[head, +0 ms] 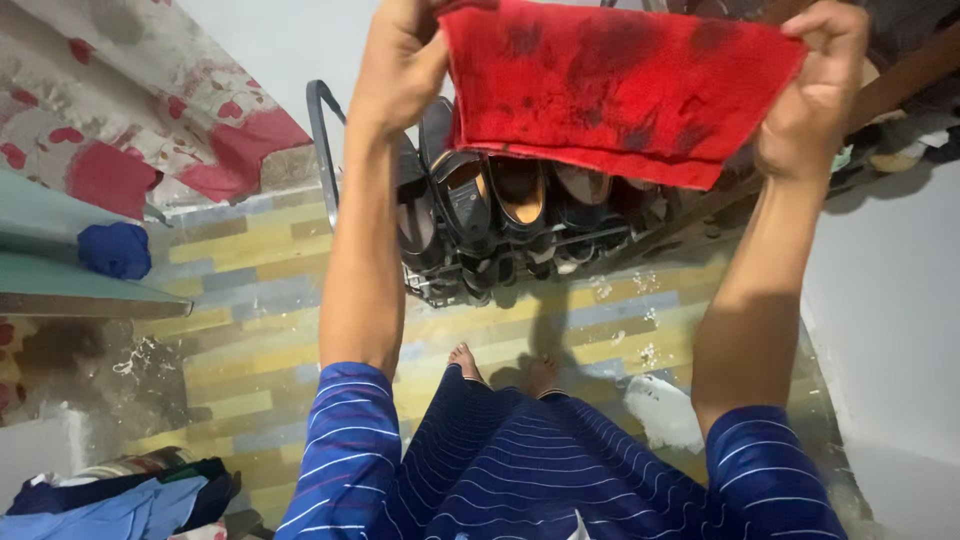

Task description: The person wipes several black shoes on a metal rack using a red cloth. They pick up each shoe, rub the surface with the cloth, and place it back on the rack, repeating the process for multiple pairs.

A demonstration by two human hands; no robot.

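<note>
I hold a red cloth point(610, 85) with dark stains stretched out in front of me at arm's length. My left hand point(400, 60) grips its left top corner and my right hand point(815, 95) grips its right top corner. The cloth hangs folded over, above a metal shoe rack point(325, 150) filled with several dark and brown shoes point(480, 200). My bare feet point(505, 370) stand on the striped floor just in front of the rack.
A white wall point(890, 330) rises on the right. A floral red and white fabric point(130, 110) and a blue bundle point(115, 250) lie on a green ledge at left. A pile of clothes point(120, 495) sits at bottom left. A white patch point(665, 410) marks the floor.
</note>
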